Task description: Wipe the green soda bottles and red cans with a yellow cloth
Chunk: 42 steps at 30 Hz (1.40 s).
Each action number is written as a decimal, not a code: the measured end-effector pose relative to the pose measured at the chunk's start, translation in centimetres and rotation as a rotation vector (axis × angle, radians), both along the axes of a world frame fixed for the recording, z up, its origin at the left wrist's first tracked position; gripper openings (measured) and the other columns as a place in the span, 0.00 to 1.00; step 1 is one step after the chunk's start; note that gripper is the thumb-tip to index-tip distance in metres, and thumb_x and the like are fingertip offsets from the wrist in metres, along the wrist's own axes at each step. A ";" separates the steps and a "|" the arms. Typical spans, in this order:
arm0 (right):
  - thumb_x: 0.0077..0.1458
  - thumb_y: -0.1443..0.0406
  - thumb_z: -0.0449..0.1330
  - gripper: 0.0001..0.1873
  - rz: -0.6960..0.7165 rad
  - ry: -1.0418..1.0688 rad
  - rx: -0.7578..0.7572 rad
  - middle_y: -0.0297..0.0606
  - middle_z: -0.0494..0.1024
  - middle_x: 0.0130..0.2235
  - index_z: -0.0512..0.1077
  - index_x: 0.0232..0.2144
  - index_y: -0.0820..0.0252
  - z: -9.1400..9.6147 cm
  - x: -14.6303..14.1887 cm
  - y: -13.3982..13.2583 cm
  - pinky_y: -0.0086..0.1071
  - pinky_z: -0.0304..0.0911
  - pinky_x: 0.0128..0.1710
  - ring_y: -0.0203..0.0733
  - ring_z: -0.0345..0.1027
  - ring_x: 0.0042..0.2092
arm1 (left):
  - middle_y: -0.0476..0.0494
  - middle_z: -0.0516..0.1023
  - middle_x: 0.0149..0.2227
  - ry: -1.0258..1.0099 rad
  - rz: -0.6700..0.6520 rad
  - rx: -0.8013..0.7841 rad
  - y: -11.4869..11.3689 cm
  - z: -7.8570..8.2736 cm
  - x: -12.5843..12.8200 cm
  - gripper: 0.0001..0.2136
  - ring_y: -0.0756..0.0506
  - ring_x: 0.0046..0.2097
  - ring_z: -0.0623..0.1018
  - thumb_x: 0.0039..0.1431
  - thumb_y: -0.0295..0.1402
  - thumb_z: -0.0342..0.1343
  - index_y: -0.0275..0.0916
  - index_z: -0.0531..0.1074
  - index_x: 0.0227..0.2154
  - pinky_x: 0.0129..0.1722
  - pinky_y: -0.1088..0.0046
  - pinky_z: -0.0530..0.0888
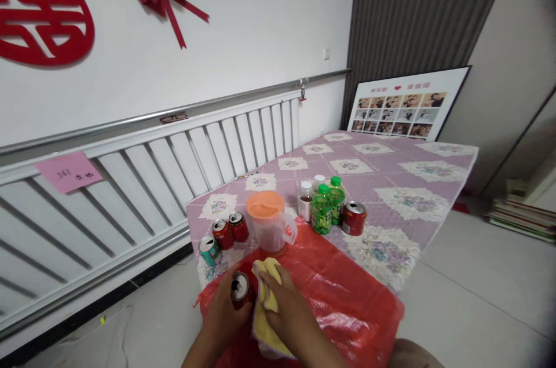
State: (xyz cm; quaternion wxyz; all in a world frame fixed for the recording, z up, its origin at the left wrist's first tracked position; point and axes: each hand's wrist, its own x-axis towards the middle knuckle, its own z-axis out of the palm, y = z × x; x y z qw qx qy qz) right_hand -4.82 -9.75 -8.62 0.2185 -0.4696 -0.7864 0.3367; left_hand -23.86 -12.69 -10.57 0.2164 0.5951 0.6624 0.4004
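- At the table's near end, over the red plastic sheet (347, 304), your left hand (226, 313) is wrapped around a red drink can (240, 288), its mouth seemingly open; tilting it could spill whatever is left inside, though its contents are hidden.
- Just beside that can, your right hand (289, 304) grips a folded yellow cloth (264, 324); whether cloth and can touch is unclear. Pressing hard with it could twist the can out of your fingers or dent its thin wall.
- Beneath both hands, the sheet lies wrinkled over the near edge; if your forearm drags it, the clear jug with the orange lid (266, 223), standing at its far margin, could be jostled.
- Near the left edge, the teal can (210, 252) stands beside two red cans (230, 230); a wide swing of your left elbow or knuckles could tip the teal one over that edge.
- Further in from the right edge, the green-capped bottles (322, 211) crowd a white-capped bottle (305, 203) and a squat red can (354, 219); one knock there could topple several, because they stand so close.
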 end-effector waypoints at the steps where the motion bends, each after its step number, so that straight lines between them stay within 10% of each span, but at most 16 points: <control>1: 0.39 0.78 0.55 0.51 0.007 0.009 0.007 0.37 0.46 0.71 0.57 0.66 0.46 0.1 0.0 -0.1 0.38 0.49 0.66 0.44 0.42 0.71 | 0.33 0.70 0.60 0.002 -0.004 0.013 -0.1 0.5 0.1 0.34 0.37 0.62 0.70 0.41 0.23 0.57 0.35 0.64 0.57 0.63 0.55 0.65; 10: 0.38 0.80 0.53 0.51 0.015 0.027 0.067 0.39 0.51 0.70 0.58 0.65 0.47 0.4 -0.2 -0.2 0.40 0.51 0.65 0.46 0.44 0.70 | 0.35 0.72 0.58 -0.089 -0.029 0.051 -0.6 4.5 0.0 0.34 0.36 0.60 0.72 0.42 0.26 0.58 0.38 0.62 0.57 0.62 0.52 0.66; 18: 0.37 0.78 0.54 0.53 0.038 0.059 0.105 0.37 0.47 0.71 0.55 0.67 0.45 2.5 -0.6 -0.6 0.41 0.48 0.67 0.47 0.42 0.70 | 0.37 0.74 0.57 -0.065 -0.081 0.033 -0.8 4.9 0.8 0.32 0.37 0.59 0.73 0.39 0.25 0.57 0.38 0.66 0.54 0.62 0.56 0.68; 28: 0.43 0.78 0.56 0.47 -0.042 0.044 0.037 0.38 0.50 0.70 0.58 0.65 0.46 -0.6 -0.2 -1.0 0.41 0.51 0.66 0.47 0.44 0.70 | 0.38 0.75 0.55 -0.117 -0.024 0.002 -1.4 7.2 0.5 0.31 0.36 0.58 0.74 0.41 0.27 0.57 0.39 0.67 0.54 0.61 0.55 0.67; 42: 0.38 0.79 0.55 0.49 -0.082 0.013 -0.013 0.41 0.47 0.71 0.60 0.64 0.49 0.1 1.9 -2.2 0.41 0.50 0.67 0.49 0.43 0.70 | 0.37 0.75 0.53 -0.161 0.037 0.026 -1.9 7.6 1.1 0.30 0.35 0.54 0.76 0.46 0.34 0.58 0.38 0.65 0.55 0.58 0.54 0.69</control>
